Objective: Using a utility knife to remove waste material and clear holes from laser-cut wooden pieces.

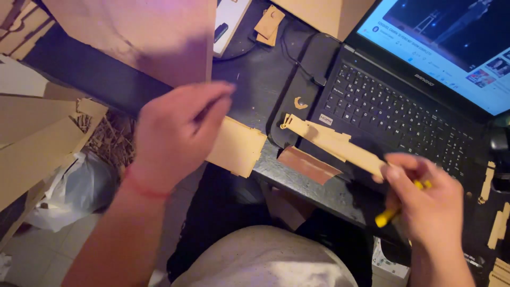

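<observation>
**Holding a cut strip, with loose parts spread about**

Holding the long, pale-tan, notched strip of thin laser-cut wood by its near end, the right hand has its fingers closed around both the strip and a slim yellow-handled tool; the strip slants up and away over the near-left corner of the black laptop. The piece reads as already freed from its sheet, with nothing joined to it yet, so I judge the work at an early or middle stage. The left hand hovers over the edge of the dark worktop, blurred, fingers loosely curled; whether it pinches anything I cannot tell. Just beside it a flat tan wooden panel juts over the worktop's edge. A reddish-brown rectangular scrap lies under the strip, and a small crescent-shaped wooden offcut sits farther back. More tan pieces lie unassembled beyond.
</observation>
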